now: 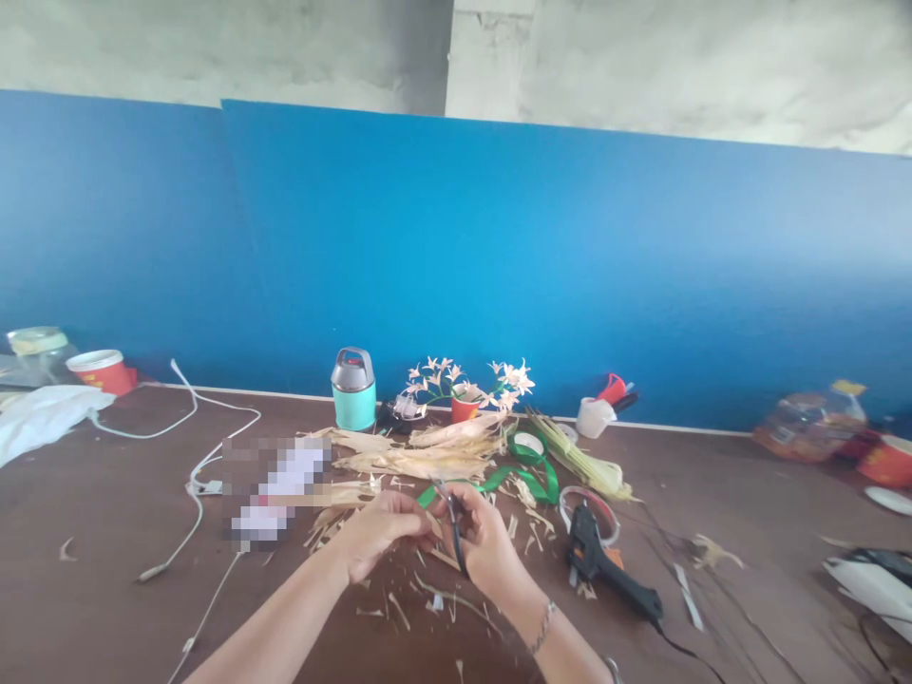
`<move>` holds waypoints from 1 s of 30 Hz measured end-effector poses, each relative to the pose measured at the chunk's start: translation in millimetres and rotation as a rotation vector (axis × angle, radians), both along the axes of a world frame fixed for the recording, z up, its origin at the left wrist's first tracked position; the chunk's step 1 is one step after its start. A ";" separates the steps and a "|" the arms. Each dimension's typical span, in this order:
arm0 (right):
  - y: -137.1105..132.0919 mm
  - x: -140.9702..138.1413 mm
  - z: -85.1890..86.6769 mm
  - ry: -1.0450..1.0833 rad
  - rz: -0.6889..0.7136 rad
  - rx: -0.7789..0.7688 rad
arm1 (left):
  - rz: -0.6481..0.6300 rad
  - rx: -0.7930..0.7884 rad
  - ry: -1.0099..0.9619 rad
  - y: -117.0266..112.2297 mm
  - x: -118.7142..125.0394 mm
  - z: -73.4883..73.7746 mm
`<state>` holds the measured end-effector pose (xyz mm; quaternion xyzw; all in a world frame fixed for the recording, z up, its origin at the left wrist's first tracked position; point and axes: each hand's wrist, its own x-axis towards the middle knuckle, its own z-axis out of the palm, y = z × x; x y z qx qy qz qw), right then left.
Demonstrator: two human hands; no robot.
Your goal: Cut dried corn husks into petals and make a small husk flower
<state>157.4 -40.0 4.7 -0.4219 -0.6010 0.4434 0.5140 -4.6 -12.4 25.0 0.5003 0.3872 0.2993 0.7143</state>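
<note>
My right hand (488,543) is closed around a pair of small scissors (454,532) with dark handles, the blades pointing up and away from me. Close beside it, my left hand (389,532) pinches a small pale piece of dried husk (436,528), partly hidden by the fingers. Just beyond both hands lies a pile of dried husks (420,463). A green ribbon (545,484) curls across the table to the right of the pile. Pale husk scraps (399,613) are scattered under and around my hands.
On the right lie a black glue gun (609,565), a tape roll (605,513) and a bundle of green-yellow stalks (580,461). Behind stand a teal container (354,404), husk flowers (514,378) in a red cup (465,408) and a white cup (593,418). White cables (196,465) run at left.
</note>
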 end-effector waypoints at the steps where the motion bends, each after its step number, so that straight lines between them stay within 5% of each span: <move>1: 0.5 0.1 -2.2 -0.036 -0.003 0.003 | 0.010 0.001 0.002 0.0 0.3 -0.7; 8: 8.9 7.7 -0.6 -0.066 -0.164 -0.005 | 0.038 0.094 0.133 5.3 -2.7 -5.7; 13: 20.4 29.0 -0.6 -0.300 -0.379 0.011 | 0.121 0.443 0.462 10.9 -7.8 -4.9; 19: 25.1 42.9 -13.0 -0.642 -0.396 -0.049 | 0.164 0.752 0.654 13.6 -8.8 -15.1; 26: 23.2 37.3 -21.7 -0.703 -0.290 -0.072 | 0.163 0.739 0.696 14.6 -10.3 -26.0; 30: 21.1 31.8 -14.0 -0.567 -0.323 -0.014 | 0.219 0.694 0.617 15.5 -10.8 -25.3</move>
